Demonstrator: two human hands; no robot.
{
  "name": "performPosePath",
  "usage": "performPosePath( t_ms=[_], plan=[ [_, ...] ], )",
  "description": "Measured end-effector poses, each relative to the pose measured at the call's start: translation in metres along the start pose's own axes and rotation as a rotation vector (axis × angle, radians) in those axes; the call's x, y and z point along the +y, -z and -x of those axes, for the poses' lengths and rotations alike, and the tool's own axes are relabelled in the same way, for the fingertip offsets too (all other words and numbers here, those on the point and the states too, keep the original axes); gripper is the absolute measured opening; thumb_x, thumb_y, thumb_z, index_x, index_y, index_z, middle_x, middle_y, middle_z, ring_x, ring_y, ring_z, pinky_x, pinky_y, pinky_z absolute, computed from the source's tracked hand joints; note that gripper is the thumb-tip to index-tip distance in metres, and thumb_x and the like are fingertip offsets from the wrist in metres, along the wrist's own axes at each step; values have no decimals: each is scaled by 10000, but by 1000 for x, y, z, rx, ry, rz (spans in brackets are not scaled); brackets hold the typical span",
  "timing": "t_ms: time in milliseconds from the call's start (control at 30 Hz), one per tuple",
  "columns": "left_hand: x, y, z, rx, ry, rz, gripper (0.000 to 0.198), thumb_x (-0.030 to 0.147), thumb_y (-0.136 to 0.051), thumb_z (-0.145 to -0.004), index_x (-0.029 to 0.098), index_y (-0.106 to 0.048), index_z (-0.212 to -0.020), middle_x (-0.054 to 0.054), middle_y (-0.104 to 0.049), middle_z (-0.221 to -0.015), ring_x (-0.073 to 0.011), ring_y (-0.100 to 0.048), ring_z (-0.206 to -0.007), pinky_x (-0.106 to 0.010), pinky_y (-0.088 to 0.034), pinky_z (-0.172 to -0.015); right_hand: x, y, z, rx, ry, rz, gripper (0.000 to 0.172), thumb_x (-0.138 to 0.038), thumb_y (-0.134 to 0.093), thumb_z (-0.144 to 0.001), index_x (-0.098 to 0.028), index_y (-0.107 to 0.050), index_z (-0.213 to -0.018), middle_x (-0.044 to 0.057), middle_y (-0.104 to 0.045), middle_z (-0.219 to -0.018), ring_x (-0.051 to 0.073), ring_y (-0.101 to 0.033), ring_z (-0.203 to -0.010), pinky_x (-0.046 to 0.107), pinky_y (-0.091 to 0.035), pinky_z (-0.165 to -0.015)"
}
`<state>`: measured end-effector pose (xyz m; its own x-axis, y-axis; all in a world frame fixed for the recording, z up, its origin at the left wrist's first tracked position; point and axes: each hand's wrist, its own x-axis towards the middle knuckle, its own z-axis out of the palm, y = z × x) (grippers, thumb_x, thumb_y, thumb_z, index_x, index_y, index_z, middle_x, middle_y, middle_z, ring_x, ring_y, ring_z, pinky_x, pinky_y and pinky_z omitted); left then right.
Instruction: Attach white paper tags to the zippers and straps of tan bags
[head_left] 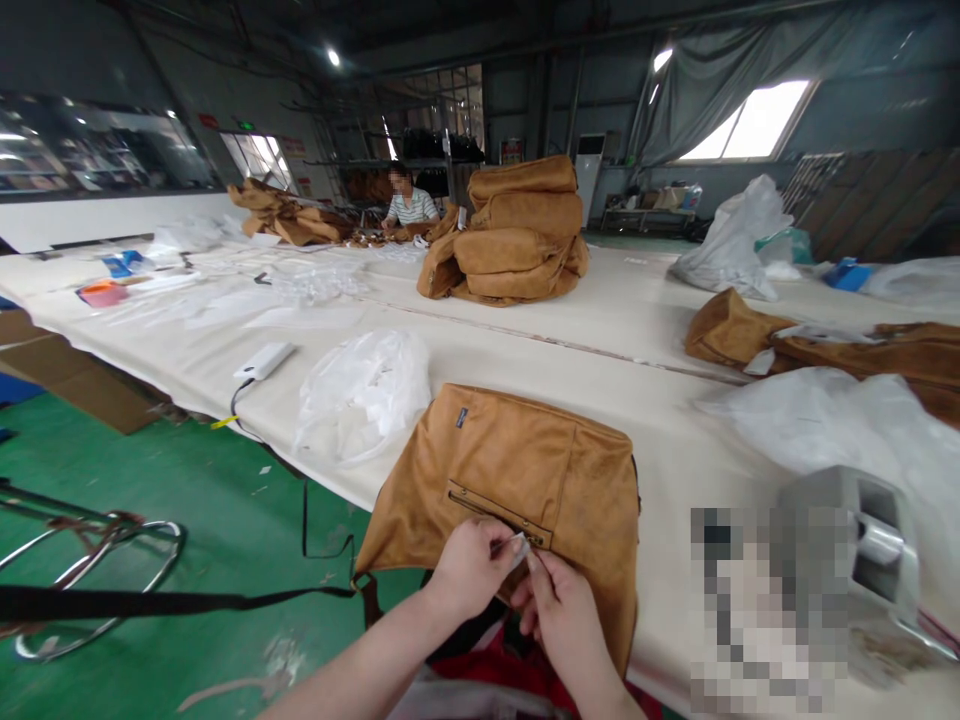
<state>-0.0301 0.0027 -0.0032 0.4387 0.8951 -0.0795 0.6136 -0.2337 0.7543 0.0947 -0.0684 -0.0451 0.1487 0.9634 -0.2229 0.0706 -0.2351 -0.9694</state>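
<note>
A tan leather-look bag (pixel 517 440) lies at the table's edge in front of me, with a zipped slot across its panel and a small dark label near its top. My left hand (pixel 472 565) is closed in a pinch on a small white piece (pixel 520 549), paper or thin film, at the right end of the zip. From the other side my right hand (pixel 562 605) pinches the same piece between thumb and fingers. The zip's pull is partly hidden by my fingers. A black strap (pixel 180 602) runs off the bag's lower left corner.
Crumpled clear plastic (pixel 364 395) and a white power bank (pixel 265 361) with a cable lie left of the bag. Stacked tan bags (pixel 517 250) stand farther back. A grey tape dispenser (pixel 847 545) sits at right. A co-worker (pixel 411 205) sits at the far side.
</note>
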Motion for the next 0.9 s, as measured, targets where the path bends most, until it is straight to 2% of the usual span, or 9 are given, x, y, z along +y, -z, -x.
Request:
performPosePath(
  t_ms=[200, 367, 433, 500, 567, 667, 800, 900],
  plan=[
    [-2, -2, 6, 82, -56, -138, 233, 250, -500, -877, 185, -621, -689, -46, -635, -739, -173, -567, -713, -280, -388, -663, 0, -5, -4, 57, -12, -17, 511, -650, -450, -858, -172, -625, -810, -9, -597, -566, 102, -459, -356, 215, -333, -368],
    [-3, -8, 19, 222, -232, -348, 224, 184, -437, -911, 197, -621, -784, -46, -647, -802, -179, -603, -742, -293, -446, -685, 0, -8, -6, 98, -60, -79, 535, -685, -486, -811, -169, -594, -721, -22, -555, -525, 80, -402, -336, 204, -268, -347],
    [-4, -10, 25, 238, -321, -434, 201, 190, -437, -922, 195, -636, -896, -45, -651, -836, -183, -615, -757, -301, -477, -697, -1, -9, -8, 117, -68, -98, 531, -686, -503, -796, -174, -583, -680, -35, -516, -485, 80, -378, -336, 206, -253, -346],
    [-6, -11, 30, 202, -421, -576, 227, 179, -467, -911, 169, -615, -1083, -60, -659, -899, -200, -629, -786, -317, -506, -699, 0, -9, -9, 138, -67, -104, 517, -673, -523, -788, -184, -558, -626, -44, -478, -453, 82, -360, -347, 210, -252, -350],
    [-8, -12, 33, 133, -492, -729, 354, 134, -509, -874, 114, -549, -1225, -87, -661, -965, -220, -637, -816, -333, -531, -696, 2, -9, -9, 150, -66, -117, 505, -659, -547, -781, -194, -531, -584, -42, -469, -445, 85, -353, -359, 213, -251, -352],
    [-12, -14, 37, 53, -513, -857, 466, 87, -534, -831, 53, -488, -1293, -121, -655, -1013, -235, -640, -836, -340, -553, -682, 7, -9, -8, 141, -73, -170, 503, -657, -553, -782, -197, -525, -580, -38, -480, -447, 85, -340, -351, 218, -235, -343],
    [-13, -17, 41, 33, -506, -845, 486, 63, -512, -832, 63, -468, -1316, -141, -657, -1036, -250, -643, -857, -360, -559, -689, 8, -8, -6, 126, -52, -217, 516, -659, -549, -795, -189, -519, -582, -33, -492, -463, 75, -333, -347, 213, -233, -348],
    [-9, -14, 40, 49, -383, -585, 382, 85, -475, -865, 133, -537, -1239, -121, -662, -1059, -247, -639, -931, -376, -534, -797, 6, -7, -5, 104, -41, -197, 506, -658, -582, -779, -180, -538, -619, -50, -469, -464, 64, -318, -357, 201, -225, -353]
  ],
)
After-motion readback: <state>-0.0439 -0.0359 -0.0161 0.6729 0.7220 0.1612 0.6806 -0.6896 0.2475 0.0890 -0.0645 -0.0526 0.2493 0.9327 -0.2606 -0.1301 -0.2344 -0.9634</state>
